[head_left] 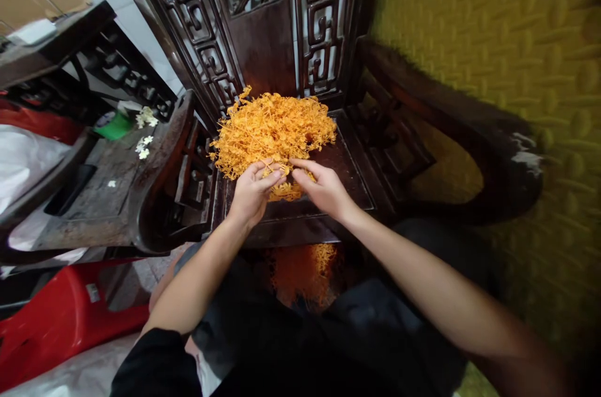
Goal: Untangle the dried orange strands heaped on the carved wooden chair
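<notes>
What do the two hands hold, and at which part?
Both hands, left hand and right hand, pinch the orange stringy pile at its near edge.

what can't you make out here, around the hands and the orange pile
Head view only:
- Left hand and right hand fingertips: buried in the orange strands, so their grip is unclear.
- Second orange heap: blurred, shadowed beneath the chair seat.
- White bits on the side table: too small to identify.

Carved dark wooden chair [282, 27], yellow wall [507, 40]

Light: soft, even, brightest upper left | Shadows: deep at lower centre | Blur: right edge smeared | Distortion: wide-angle bowing at edges
</notes>
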Available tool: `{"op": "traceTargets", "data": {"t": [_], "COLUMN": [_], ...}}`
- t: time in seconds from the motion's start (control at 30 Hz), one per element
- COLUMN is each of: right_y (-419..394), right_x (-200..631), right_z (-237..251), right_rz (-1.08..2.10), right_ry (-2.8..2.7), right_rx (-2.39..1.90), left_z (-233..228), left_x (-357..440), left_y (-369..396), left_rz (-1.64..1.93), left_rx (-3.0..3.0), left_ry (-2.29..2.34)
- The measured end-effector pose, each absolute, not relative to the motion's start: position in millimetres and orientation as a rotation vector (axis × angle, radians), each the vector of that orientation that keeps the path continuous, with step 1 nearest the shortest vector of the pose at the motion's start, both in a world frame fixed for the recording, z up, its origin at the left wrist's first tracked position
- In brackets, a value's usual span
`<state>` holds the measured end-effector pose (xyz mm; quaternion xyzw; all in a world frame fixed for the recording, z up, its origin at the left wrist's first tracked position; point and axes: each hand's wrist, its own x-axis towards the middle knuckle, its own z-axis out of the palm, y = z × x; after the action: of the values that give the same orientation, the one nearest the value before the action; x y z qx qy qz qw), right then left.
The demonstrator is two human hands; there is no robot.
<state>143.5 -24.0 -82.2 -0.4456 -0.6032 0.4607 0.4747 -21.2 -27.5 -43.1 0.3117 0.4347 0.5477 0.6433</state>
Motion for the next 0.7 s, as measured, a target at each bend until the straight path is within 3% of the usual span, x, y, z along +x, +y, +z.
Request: {"op": "traceTargets", "data": {"t": [0.2, 0.4, 0.57, 0.7], "right_y": [-23.2, 13.2, -6.7, -24.5], "right_x": [145.1, 184.8, 181.9, 173.2], "right_z": [-78.6, -77.6, -62.2, -55.2], "right_rz": [1.005, 1.004, 1.297, 0.952], "right_ry": [-1.441, -0.745, -1.124, -1.716], "right_rx": [-1.129, -1.104, -1.019, -0.949], "left_z": [-42.6, -36.4, -38.9, -41.0], "left_x": [-17.7, -34.5, -34.8, -29.9], "left_y": [-34.1, -29.5, -30.1, -33.8], "left_rz": [1.17, 1.158, 0.902, 0.818], "left_rx": [0.755, 0.822, 0.963, 1.121], "left_ry": [1.031, 1.097, 1.146, 1.18]}}
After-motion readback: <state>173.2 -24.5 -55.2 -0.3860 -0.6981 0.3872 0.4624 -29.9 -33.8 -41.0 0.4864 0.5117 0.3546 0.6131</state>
